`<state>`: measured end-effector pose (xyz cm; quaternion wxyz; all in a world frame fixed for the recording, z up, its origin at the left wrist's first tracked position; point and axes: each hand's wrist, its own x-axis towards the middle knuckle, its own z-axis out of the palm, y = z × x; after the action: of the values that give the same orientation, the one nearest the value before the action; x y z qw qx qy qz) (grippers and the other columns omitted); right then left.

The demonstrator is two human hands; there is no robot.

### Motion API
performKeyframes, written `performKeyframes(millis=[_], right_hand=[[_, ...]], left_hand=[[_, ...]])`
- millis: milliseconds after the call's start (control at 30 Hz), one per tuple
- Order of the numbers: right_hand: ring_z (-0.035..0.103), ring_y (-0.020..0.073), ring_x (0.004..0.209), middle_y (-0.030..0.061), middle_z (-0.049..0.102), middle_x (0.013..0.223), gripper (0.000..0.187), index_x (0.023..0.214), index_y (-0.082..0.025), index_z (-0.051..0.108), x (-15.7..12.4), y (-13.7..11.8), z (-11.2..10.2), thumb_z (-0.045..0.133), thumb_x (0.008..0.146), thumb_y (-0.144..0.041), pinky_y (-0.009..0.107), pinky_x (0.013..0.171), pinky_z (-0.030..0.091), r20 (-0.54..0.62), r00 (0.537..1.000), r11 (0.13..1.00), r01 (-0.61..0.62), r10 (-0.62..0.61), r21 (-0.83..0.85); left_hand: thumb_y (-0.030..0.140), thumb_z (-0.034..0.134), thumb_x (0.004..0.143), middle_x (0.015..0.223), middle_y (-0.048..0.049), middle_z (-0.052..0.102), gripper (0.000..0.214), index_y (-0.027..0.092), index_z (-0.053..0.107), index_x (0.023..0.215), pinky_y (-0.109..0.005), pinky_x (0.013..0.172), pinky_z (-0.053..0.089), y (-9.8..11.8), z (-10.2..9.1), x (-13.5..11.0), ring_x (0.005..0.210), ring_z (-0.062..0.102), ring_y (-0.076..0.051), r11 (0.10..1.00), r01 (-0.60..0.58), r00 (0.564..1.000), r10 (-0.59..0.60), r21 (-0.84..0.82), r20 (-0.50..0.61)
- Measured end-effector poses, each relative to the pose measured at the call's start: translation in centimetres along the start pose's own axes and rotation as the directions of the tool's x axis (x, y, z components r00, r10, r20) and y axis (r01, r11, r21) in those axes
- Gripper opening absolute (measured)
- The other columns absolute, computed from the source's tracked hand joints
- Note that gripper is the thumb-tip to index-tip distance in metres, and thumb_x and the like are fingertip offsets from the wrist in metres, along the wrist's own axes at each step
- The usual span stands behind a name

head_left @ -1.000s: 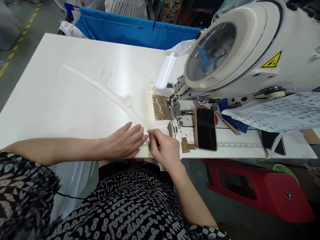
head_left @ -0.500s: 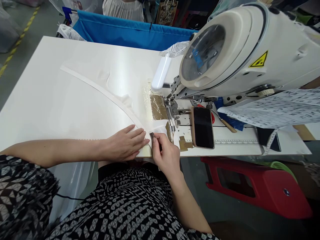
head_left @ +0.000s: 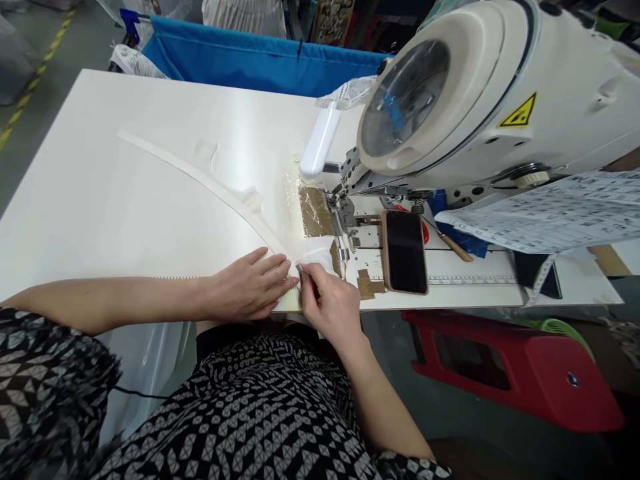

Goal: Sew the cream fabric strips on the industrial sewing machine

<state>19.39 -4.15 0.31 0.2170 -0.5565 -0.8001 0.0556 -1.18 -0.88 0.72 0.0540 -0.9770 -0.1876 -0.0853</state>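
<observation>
Nearest you, your black-and-white patterned top (head_left: 260, 413) is cut off by the lower edge of the view, and so is much of your left sleeve. To your right, below the table edge, lies a red stool (head_left: 530, 373).

Your left hand (head_left: 253, 287) lies palm down on the white table (head_left: 100, 200), fingers stretched out and close together, fingertips on the near end of a white fabric strip (head_left: 200, 175). That hand hides what is under it, so you cannot tell how the strip ends there. Your right hand (head_left: 333, 300), just beside it, is curled in a pinch around a small grey tool (head_left: 299, 268); only the tip shows past your fingers, and its kind is hard to make out.

The strip lies on the table to the left of the sewing machine (head_left: 500, 120). Its long axis runs from your fingertips away and to the left in a gentle curve, its far end pointing to the table's far left. Thin white cloth lies rumpled along its machine side, pale enough that its outline blends into the tabletop.

To the right of your hands a phone (head_left: 405, 253) lies face up, dark-screened. The machine's body and a printed sheet (head_left: 550, 207) run out of view on the right. Beyond the table hangs blue cloth (head_left: 250, 60).
</observation>
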Motion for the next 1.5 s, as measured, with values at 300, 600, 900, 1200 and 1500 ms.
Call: performKeyframes(millis=[300, 600, 900, 1200, 1500], right_hand=[[0.058, 0.0147, 0.052, -0.0019, 0.063, 0.065, 0.013, 0.1, -0.02, 0.06, -3.3, 0.3, -2.9, 0.05, 0.095, -0.027, 0.024, 0.049, 0.044, -0.137, 0.95, 0.924, -0.227, 0.279, 0.309], [0.065, 0.017, 0.061, 0.0033, 0.071, 0.078, 0.019, 0.102, -0.019, 0.061, 0.1, -0.9, 0.0, 0.043, 0.098, -0.022, 0.025, 0.054, 0.043, -0.103, 0.988, 0.974, -0.095, 0.118, 0.206], [0.062, 0.0164, 0.057, 0.0017, 0.07, 0.072, 0.022, 0.1, -0.019, 0.062, 1.8, 0.1, 1.3, 0.041, 0.098, -0.025, 0.026, 0.052, 0.033, -0.043, 0.998, 0.995, -0.036, 0.04, 0.094], [0.061, 0.0176, 0.055, 0.0024, 0.067, 0.064, 0.022, 0.093, -0.019, 0.063, 2.2, -0.1, 1.1, 0.042, 0.092, -0.02, 0.027, 0.05, 0.029, -0.032, 0.999, 0.999, 0.03, -0.03, -0.015], [0.045, 0.0115, 0.04, -0.0062, 0.054, 0.054, 0.012, 0.094, -0.02, 0.058, -1.0, 0.8, -1.6, 0.047, 0.095, -0.025, 0.022, 0.043, 0.034, -0.062, 0.979, 0.94, -0.166, 0.193, 0.299]], left_hand=[[0.035, 0.049, 0.094, 0.126, -0.0198, 0.055, 0.044, 0.008, 0.05, 0.129, -0.048, 0.098, 0.041, -0.3, -0.6, 0.0, 0.118, 0.05, -0.033, 0.998, 0.064, 0.998, -0.064, 0.005, 0.022], [0.03, 0.043, 0.096, 0.126, -0.0187, 0.056, 0.04, 0.003, 0.052, 0.124, -0.042, 0.098, 0.04, -1.0, -0.3, 0.2, 0.116, 0.05, -0.028, 0.994, 0.099, 0.993, -0.096, -0.043, 0.061], [0.033, 0.048, 0.093, 0.124, -0.0209, 0.057, 0.045, 0.005, 0.051, 0.128, -0.044, 0.095, 0.041, -0.5, -0.3, 0.3, 0.114, 0.052, -0.031, 0.997, 0.077, 0.997, -0.077, 0.0, 0.026], [0.034, 0.041, 0.096, 0.127, -0.0202, 0.056, 0.046, 0.005, 0.048, 0.131, -0.044, 0.093, 0.042, -0.4, -0.1, 0.1, 0.119, 0.049, -0.031, 0.996, 0.072, 0.997, -0.074, 0.059, 0.037], [0.032, 0.042, 0.096, 0.128, -0.0186, 0.055, 0.043, 0.005, 0.048, 0.129, -0.042, 0.096, 0.042, -0.3, 0.0, 0.2, 0.12, 0.047, -0.03, 0.995, 0.1, 0.994, -0.099, -0.015, 0.053]])
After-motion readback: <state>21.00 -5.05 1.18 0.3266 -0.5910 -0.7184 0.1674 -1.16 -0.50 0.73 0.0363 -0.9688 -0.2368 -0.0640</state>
